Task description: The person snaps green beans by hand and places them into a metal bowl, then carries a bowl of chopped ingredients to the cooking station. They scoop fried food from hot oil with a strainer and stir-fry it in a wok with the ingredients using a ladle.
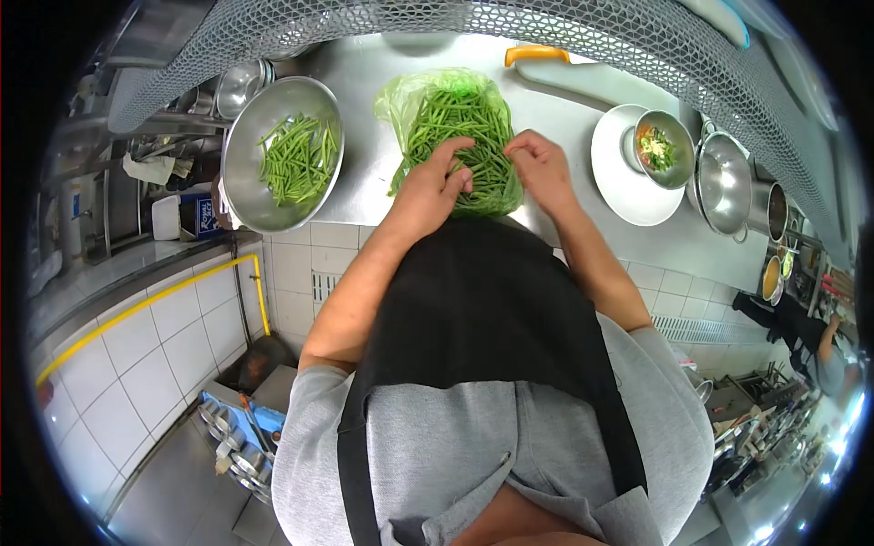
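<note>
A pale green plastic bag [393, 102] lies open on the steel counter, full of green beans [460, 118]. Over the left side of the heap is my left hand [435, 182], its fingers curled and the thumb bent in around some beans. My right hand [543, 171] is at the bag's right edge, thumb and fingertips pinched together; what sits between them is too small to make out. To the left, a large steel bowl [238, 173] holds more green beans [299, 162].
A cleaver-like knife with a yellow handle [537, 55] lies at the back. On the right, a white plate [628, 205] bears a small steel bowl [675, 171] of chopped food. Beside it are a colander [726, 187] and pots. Another person [806, 332] stands far right.
</note>
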### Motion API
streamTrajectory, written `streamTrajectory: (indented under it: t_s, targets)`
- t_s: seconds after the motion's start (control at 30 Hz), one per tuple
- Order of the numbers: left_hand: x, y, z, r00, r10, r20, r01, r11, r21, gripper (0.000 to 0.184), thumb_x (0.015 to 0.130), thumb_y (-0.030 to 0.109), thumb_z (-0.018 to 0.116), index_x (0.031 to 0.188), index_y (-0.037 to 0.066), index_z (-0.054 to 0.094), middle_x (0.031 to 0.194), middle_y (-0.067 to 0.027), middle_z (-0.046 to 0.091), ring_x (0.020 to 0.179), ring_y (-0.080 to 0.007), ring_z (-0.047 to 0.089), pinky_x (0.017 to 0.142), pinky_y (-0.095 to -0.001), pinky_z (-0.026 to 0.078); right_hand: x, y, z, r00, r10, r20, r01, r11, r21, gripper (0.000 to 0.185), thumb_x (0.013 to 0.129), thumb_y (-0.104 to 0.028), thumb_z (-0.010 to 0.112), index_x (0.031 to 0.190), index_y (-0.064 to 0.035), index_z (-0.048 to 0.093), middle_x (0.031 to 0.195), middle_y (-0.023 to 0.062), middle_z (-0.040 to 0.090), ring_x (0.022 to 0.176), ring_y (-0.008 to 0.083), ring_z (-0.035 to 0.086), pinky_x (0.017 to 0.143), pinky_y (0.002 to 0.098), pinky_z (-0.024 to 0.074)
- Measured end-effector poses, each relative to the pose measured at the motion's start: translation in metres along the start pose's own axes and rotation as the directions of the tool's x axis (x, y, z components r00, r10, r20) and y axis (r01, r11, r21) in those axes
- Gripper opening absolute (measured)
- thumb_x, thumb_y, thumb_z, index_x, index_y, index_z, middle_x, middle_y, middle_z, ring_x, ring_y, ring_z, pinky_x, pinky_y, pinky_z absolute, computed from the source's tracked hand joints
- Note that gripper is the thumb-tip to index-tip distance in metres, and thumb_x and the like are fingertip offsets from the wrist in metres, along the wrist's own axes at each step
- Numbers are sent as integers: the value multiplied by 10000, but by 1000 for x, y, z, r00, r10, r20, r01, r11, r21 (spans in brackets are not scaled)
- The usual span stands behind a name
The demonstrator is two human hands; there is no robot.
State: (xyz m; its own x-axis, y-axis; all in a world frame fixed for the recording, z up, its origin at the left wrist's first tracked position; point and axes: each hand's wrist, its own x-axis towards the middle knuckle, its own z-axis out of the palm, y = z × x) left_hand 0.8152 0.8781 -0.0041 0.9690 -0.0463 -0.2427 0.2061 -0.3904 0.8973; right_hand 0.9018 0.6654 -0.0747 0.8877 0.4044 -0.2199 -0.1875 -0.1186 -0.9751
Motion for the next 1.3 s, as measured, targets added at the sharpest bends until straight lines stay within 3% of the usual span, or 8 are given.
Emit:
streamTrajectory:
  t_s: [0.17,0.43,0.63,0.73,0.83,0.87,1.13,1.3]
  targets:
    - [-3,-3,-2,1000,-16,-5,17,1000,14,444,1029,119,600,1458,85,490,857,-112,705,861,-272,695,833,-387,532,-12,-31,-9,977,108,186,-116,993,32,184,946,-64,596,1067,-12,723,791,-6,658,664,39,545,605,230,451]
    - [-2,2,-2,999,-38,17,37,996,78,480,1027,115,599,1487,83,464,875,-129,724,931,-323,698,894,-424,522,-21,-39,9,959,17,282,103,908,-405,145,932,-108,650,1010,-1,709,805,90,706,693,136,619,666,316,517]
    - [1,-2,0,1000,23,15,-24,997,71,509,1031,63,592,1514,63,430,838,-90,674,814,-196,649,822,-330,511,-2,-4,14,999,-50,-1,49,989,-142,106,935,-84,633,976,-11,699,770,60,668,667,110,583,633,299,488]
    - [-1,0,-6,997,-63,54,59,995,82,570,1015,105,605,1547,70,402,874,-137,728,918,-331,711,865,-423,531,0,-21,5,994,57,92,-62,996,62,110,973,-69,600,992,-24,698,795,-36,605,681,30,495,602,235,408]
    - [-1,1,-3,994,-63,85,54,993,100,613,1013,108,611,1574,66,368,884,-139,732,897,-329,716,843,-423,534,-7,-36,13,966,-33,257,89,974,-210,121,986,-74,608,1026,-20,709,802,-20,630,697,48,527,618,245,423]
    - [1,2,-3,994,-53,92,42,992,115,622,1015,118,611,1581,65,358,890,-142,733,898,-334,716,843,-429,533,-5,-23,21,944,-206,259,253,954,-160,119,961,-103,631,997,-23,711,827,76,704,688,137,611,644,315,496]
    - [-3,-4,-3,980,-51,193,3,969,246,660,1035,200,603,1609,74,302,922,-159,742,916,-372,710,845,-458,527,-11,-45,22,894,-38,446,209,917,-341,137,929,-158,674,920,-21,683,728,56,676,654,146,601,636,320,490]
    - [-3,-9,-3,969,-89,229,39,977,212,486,1057,186,582,1522,102,466,882,-95,716,835,-259,678,842,-363,518,-6,-20,23,920,-59,388,184,938,-294,104,940,-120,654,913,-21,673,734,23,649,632,121,568,600,300,464]
